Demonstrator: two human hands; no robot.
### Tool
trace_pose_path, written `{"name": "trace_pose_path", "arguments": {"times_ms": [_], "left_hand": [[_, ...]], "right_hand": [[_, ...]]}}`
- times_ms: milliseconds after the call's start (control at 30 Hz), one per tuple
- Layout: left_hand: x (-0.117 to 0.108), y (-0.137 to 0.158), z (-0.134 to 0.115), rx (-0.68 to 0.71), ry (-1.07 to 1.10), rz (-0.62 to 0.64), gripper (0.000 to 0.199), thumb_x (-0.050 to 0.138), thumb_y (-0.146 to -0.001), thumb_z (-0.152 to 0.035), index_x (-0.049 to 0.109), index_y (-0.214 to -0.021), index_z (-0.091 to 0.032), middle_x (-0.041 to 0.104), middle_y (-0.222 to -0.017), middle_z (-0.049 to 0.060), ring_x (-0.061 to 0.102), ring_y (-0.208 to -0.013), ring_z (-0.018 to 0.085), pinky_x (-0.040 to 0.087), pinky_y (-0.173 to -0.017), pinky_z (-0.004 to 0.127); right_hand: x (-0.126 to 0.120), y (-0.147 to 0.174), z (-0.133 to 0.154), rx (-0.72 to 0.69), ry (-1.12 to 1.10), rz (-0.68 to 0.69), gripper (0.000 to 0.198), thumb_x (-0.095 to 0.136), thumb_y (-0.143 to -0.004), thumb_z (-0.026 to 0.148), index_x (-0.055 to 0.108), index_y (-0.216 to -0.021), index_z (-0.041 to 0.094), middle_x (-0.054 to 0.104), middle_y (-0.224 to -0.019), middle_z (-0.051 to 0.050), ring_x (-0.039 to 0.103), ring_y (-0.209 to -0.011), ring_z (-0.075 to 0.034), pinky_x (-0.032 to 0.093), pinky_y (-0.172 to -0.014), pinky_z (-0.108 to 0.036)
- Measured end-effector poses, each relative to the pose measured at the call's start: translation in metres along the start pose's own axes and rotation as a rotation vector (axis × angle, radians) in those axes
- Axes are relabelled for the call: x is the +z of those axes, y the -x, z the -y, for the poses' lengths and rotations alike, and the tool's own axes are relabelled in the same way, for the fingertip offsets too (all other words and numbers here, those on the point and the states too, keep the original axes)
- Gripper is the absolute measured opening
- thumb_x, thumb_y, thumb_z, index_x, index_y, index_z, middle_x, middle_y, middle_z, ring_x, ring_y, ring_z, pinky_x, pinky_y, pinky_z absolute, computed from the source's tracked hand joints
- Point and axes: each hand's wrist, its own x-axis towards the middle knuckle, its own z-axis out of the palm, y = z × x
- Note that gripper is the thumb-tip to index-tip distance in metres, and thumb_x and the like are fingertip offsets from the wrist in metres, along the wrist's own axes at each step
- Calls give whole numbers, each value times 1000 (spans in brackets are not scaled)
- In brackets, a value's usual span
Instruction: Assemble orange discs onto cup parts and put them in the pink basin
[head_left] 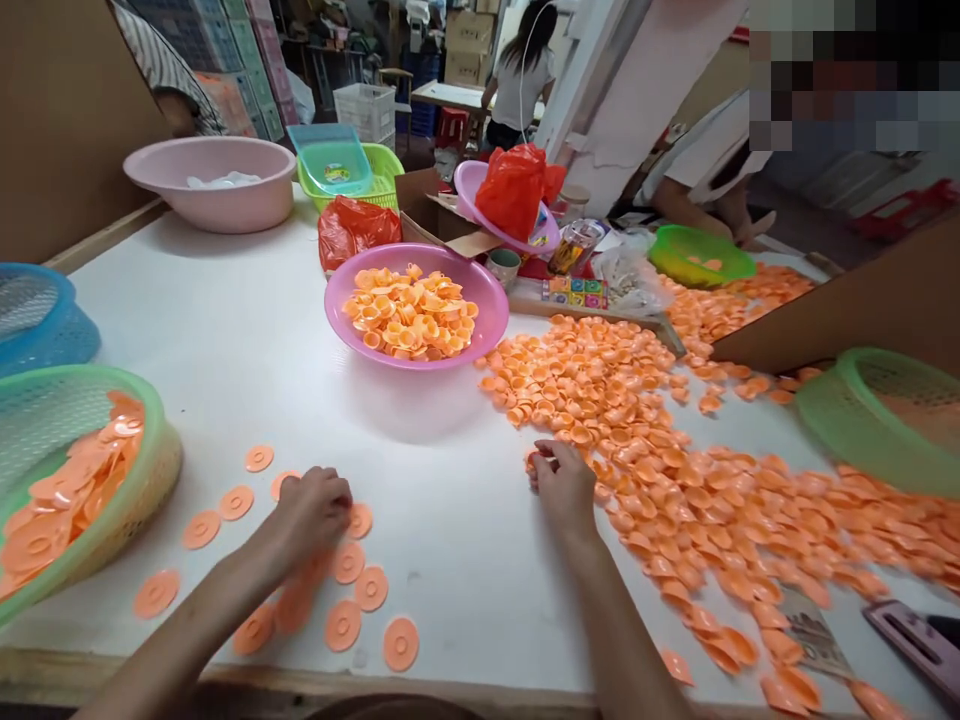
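Observation:
My left hand [313, 515] is low over the left side of the white table with its fingers curled downward; what they hold, if anything, is hidden. Flat round orange discs like toy saucers [401, 643] lie scattered around it. At the left edge of the big pile of small orange cups [645, 460], my right hand [564, 488] is closed, pinching one small orange cup [530, 459] at the fingertips. A pink basin [491, 310] ahead of both hands holds many orange cup-shaped pieces.
At left stand a green basket [161, 430] of orange discs and a blue basket [71, 325]. A pale pink tub [217, 190], red bags [358, 232] and a cardboard box [420, 205] are behind. Right, a green basket [847, 430] adjoins the pile. Other people [712, 150] are nearby.

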Motion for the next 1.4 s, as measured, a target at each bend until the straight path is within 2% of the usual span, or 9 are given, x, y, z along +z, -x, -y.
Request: {"name": "trace_pose_path", "arguments": {"times_ms": [133, 233, 333, 567, 700, 867, 1033, 1233, 1400], "left_hand": [[33, -17, -54, 86, 100, -13, 16, 52, -77, -13, 65, -70, -20, 68, -81, 2, 58, -86, 19, 29, -79, 36], [47, -30, -103, 227, 143, 5, 19, 49, -80, -12, 64, -71, -19, 67, -81, 2, 57, -86, 18, 28, -80, 37], [61, -31, -125, 283, 136, -12, 23, 46, -84, -11, 62, -70, -19, 65, -79, 3, 55, -83, 18, 27, -79, 37], [77, -29, -114, 302, 255, -4, 20, 49, -86, -14, 64, -75, -20, 66, -80, 1, 55, -82, 17, 27, -81, 37], [70, -30, -113, 324, 297, 38, 25, 47, -88, -15, 65, -71, -20, 66, -76, 2, 56, -82, 17, 28, -82, 37], [54, -31, -123, 244, 426, 136, 21, 51, -87, -24, 72, -83, -25, 71, -80, 1, 60, -83, 19, 31, -83, 37], [59, -34, -133, 129, 313, 83, 21, 54, -81, -22, 64, -62, -21, 70, -75, 2, 58, -81, 21, 30, -81, 39], [67, -31, -130, 178, 284, 53, 23, 51, -84, -24, 60, -64, -20, 68, -77, 1, 56, -81, 20, 30, -81, 39], [64, -31, -127, 173, 263, 80, 22, 50, -81, -22, 62, -63, -19, 69, -74, 2, 58, -77, 19, 34, -76, 36]], "right_hand": [[-6, 22, 12, 100, -79, 84, 21, 57, -73, 32, 68, -80, 16, 62, -62, -3, 53, -47, -14, 42, -41, -24], [-9, 47, 28, 201, -154, 265, 14, 59, -71, 30, 65, -75, 18, 57, -54, 2, 49, -43, -12, 37, -36, -21], [-7, 72, 38, 302, -226, 394, 10, 59, -70, 28, 60, -74, 19, 53, -51, 6, 48, -40, -11, 37, -35, -20], [6, 86, 44, 257, -108, 373, 9, 52, -73, 22, 57, -65, 20, 51, -48, 6, 44, -39, -10, 32, -38, -20], [12, 88, 51, 80, -5, 386, 12, 52, -71, 16, 53, -60, 20, 55, -54, 3, 49, -51, -12, 37, -49, -21], [12, 91, 51, 7, 79, 427, 15, 50, -78, 15, 53, -64, 20, 59, -60, 2, 52, -56, -13, 37, -54, -23], [12, 86, 50, -21, 112, 460, 16, 49, -80, 14, 51, -66, 21, 60, -62, 1, 52, -57, -14, 37, -55, -23], [22, 92, 55, 4, 113, 448, 15, 50, -77, 13, 50, -65, 21, 60, -61, 1, 54, -57, -14, 39, -57, -24], [9, 90, 41, 38, -27, 456, 23, 47, -89, 31, 63, -77, 19, 65, -70, -3, 57, -58, -16, 43, -54, -25]]}}
